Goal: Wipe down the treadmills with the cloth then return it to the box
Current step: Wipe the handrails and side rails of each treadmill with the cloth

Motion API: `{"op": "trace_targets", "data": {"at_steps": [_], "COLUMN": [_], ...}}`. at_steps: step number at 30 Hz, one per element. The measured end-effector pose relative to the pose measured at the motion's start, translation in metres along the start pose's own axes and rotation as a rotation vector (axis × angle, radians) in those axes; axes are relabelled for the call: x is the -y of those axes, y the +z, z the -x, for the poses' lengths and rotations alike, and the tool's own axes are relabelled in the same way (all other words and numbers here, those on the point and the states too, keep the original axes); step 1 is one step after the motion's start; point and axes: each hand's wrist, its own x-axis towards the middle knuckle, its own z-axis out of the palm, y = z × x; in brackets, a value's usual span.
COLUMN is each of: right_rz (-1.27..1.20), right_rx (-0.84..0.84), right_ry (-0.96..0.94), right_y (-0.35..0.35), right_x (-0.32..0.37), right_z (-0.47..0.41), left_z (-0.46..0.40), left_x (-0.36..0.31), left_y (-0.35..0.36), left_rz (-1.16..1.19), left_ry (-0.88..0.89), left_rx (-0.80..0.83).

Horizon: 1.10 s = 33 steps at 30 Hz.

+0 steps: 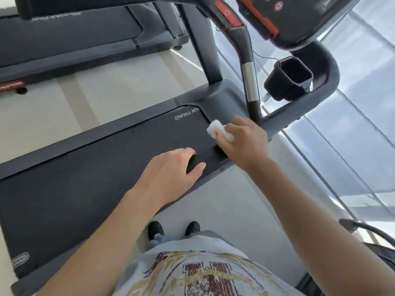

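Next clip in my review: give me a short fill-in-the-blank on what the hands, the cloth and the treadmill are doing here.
1. The white cloth is held in the ____ hand.
2. The cloth is pressed near the front of the treadmill's black ____.
3. The left hand holds ____.
4. The cup holder below the console looks ____.

Missing words: right; belt; nothing; empty

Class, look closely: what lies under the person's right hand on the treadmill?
Under the right hand lies a white cloth, its ends sticking out, on the treadmill's black belt. The cloth's middle is covered by the fingers.
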Motion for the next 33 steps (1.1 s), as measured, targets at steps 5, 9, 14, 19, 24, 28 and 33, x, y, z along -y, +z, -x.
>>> {"op": "trace_targets", "data": {"at_steps": [5,9,14,19,24,28,33], "right_rz": [-0.144,-0.188,-0.187,-0.130,-0.093,-0.092,-0.285], "right_rx": [-0.173,-0.262,-0.260,-0.222,-0.245,-0.255,-0.278], "right_ry": [-0.171,-0.302,-0.269,-0.239,-0.186,-0.142,-0.335], "right_y": [0.014,0.014,0.001,-0.004,-0.009,-0.004,0.004], "right_x": [0.039,0.007,-0.066,-0.153,-0.233,-0.244,-0.179], "right_z": [0.025,0.017,-0.012,-0.047,-0.079,-0.080,-0.050], "left_z": [-0.003,-0.008,-0.031,-0.057,-0.081,-0.088,-0.091], "left_x": [-0.007,-0.016,-0.047,-0.080,-0.109,-0.115,-0.122], "left_y": [0.002,0.006,0.021,0.043,0.068,0.083,0.088], "left_rz": [0.007,0.003,-0.037,-0.034,-0.121,-0.286,-0.360], "left_ry": [-0.006,-0.002,-0.010,-0.049,-0.126,-0.185,-0.262], "left_rx": [-0.028,-0.040,-0.060,-0.117,-0.240,-0.448,-0.586]}}
